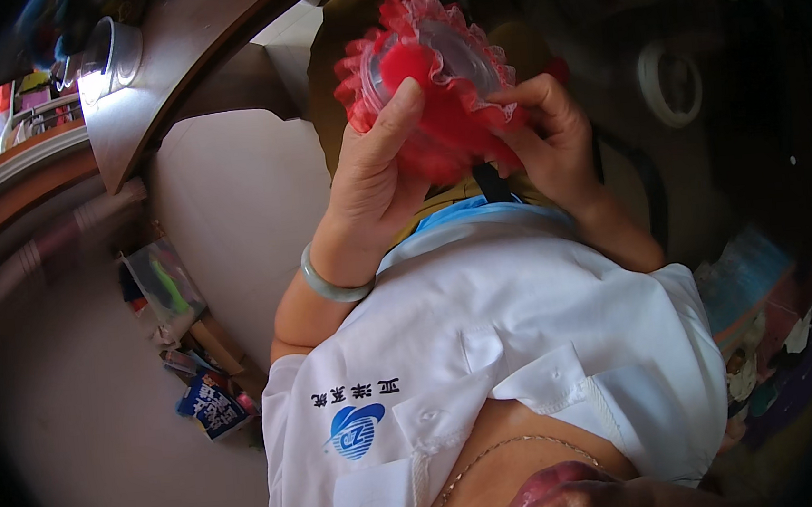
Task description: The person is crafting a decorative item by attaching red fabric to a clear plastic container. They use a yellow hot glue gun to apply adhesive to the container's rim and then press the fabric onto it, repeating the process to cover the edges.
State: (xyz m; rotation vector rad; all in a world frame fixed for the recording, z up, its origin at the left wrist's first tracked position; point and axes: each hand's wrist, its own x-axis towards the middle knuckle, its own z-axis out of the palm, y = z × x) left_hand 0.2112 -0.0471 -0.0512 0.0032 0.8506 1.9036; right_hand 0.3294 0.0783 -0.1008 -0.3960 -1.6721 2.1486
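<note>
My left hand, with a pale bangle at the wrist, holds a red fabric piece up over the lap. Its thumb lies across the near face and the fingers are behind. Ruffles with white lace edging run around the piece, and two clear plastic-like areas show inside them. My right hand pinches the lace-trimmed edge at the right side between thumb and fingers. Some of its fingertips are hidden by the fabric. The lower part of the red piece is blurred.
At upper left, a clear plastic tub stands on a table with a curved dark edge. A white ring is at right. Boxes and bags, including a blue package, lie on the floor at left. Piled items are at right.
</note>
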